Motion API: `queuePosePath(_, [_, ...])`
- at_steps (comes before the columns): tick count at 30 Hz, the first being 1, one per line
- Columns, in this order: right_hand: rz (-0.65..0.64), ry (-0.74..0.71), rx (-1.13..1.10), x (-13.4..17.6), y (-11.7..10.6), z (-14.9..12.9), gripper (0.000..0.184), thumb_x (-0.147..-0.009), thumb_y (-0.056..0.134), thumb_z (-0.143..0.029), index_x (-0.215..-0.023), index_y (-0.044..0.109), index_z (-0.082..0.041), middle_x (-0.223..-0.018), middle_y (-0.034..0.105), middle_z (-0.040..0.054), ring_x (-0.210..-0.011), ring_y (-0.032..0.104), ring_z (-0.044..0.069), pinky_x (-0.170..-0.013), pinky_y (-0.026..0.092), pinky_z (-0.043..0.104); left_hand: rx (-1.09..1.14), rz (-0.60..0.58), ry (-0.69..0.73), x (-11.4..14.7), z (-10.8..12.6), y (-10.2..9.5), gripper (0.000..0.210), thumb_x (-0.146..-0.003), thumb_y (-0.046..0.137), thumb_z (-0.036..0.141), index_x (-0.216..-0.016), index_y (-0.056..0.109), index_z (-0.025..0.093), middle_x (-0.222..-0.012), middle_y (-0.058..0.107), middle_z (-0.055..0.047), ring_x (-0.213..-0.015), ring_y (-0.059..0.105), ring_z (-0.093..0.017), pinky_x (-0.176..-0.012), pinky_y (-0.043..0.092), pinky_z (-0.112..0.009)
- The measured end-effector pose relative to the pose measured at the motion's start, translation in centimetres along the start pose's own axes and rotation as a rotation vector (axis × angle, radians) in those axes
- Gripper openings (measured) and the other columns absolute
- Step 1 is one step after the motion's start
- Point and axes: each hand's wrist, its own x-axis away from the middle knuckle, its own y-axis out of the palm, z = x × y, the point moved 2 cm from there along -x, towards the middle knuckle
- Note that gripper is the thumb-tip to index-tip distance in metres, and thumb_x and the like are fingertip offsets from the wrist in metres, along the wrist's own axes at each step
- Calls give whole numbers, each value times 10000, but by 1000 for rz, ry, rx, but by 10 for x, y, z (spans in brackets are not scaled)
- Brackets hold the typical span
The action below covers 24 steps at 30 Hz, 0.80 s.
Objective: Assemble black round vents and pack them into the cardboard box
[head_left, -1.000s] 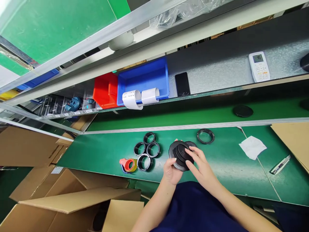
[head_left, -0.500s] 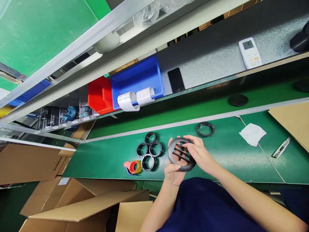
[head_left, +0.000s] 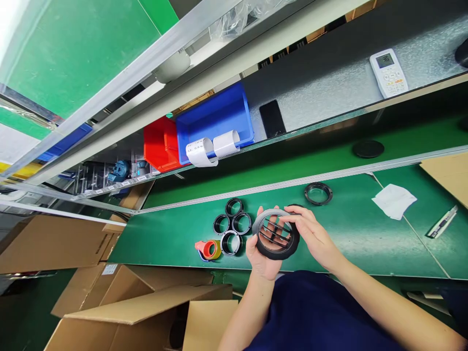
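Note:
A round black air vent (head_left: 277, 253) with thin crossing slats is in my left hand (head_left: 266, 261), above the bench near my body. My left fingers reach behind it and show through the slats, with the thumb on the left rim. My right hand (head_left: 313, 236) grips the vent's upper right rim with its fingertips. A dark edge shows behind the right fingers; I cannot make out what it belongs to. To the left, several black rings (head_left: 231, 243) stand close together on the bench. Another black ring (head_left: 318, 194) lies farther back on the right.
A tape dispenser (head_left: 207, 249) sits by the green bench's (head_left: 153, 239) front edge. A white paper (head_left: 394, 201) and a utility knife (head_left: 442, 222) lie right. Overhead, a shelf bears a red bin (head_left: 161, 145), a blue bin (head_left: 215, 109), a phone (head_left: 272, 119) and a remote (head_left: 389, 73). Cardboard boxes (head_left: 146, 304) stand lower left.
The right fingers have shifted from the slats to the vent's upper rim. The vent has turned slightly in my left hand. The camera view has swung a little left.

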Motion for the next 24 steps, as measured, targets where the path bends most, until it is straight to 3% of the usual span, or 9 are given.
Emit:
queuePosePath(7, [-4,66,23,9,-1,16,500,-1044,307,-558,-1154,718,-294,-1344,533,78,-1301,418,307,-1144,271,586,71,38,-4,-1,-7,-6,625,-827,634,523,-1407,469,357,-1452,511,-61,-1448,303,-307,-1166,283,-540])
queuePosePath(10, [13,52,64,11,-1,21,507,-1059,262,-530,-1247,670,-297,-1380,501,76,-1317,395,297,-1138,302,574,116,34,-13,-3,-8,-5,572,-864,611,532,-1392,495,347,-1434,529,-70,-1435,336,-296,-1167,290,-530])
queuePosePath(14, [-23,-125,232,19,9,28,547,-1068,202,-523,-1499,427,-272,-1524,341,96,-1383,313,312,-1138,313,575,156,83,-27,-7,-7,-8,548,-908,549,575,-1398,500,335,-1379,580,-63,-1384,422,-273,-1160,329,-482])
queuePosePath(16, [-116,-267,363,25,20,34,598,-1056,231,-565,-1561,299,-252,-1578,258,115,-1414,261,341,-1147,286,603,158,145,-33,-10,-8,-14,540,-929,509,577,-1402,505,316,-1340,613,-59,-1344,472,-250,-1150,358,-432])
queuePosePath(19, [-270,-384,532,32,34,48,715,-1027,322,-617,-1596,155,-217,-1583,261,150,-1431,229,364,-1167,196,656,150,259,-42,-14,-10,-27,513,-957,480,535,-1400,518,280,-1282,654,-64,-1248,562,-221,-1107,412,-365])
queuePosePath(22, [-335,-306,589,28,38,61,798,-991,476,-597,-1597,133,-207,-1613,149,174,-1461,137,382,-1167,161,669,133,353,-83,-19,-17,-37,479,-959,513,480,-1400,518,295,-1258,674,-47,-1194,604,-217,-1086,433,-357])
queuePosePath(24, [-367,-161,567,20,38,67,980,-885,663,-581,-1597,106,-202,-1624,8,190,-1472,44,407,-1158,199,655,102,360,-119,-23,-24,-39,462,-954,546,426,-1400,518,307,-1272,668,-36,-1215,593,-225,-1106,416,-368])
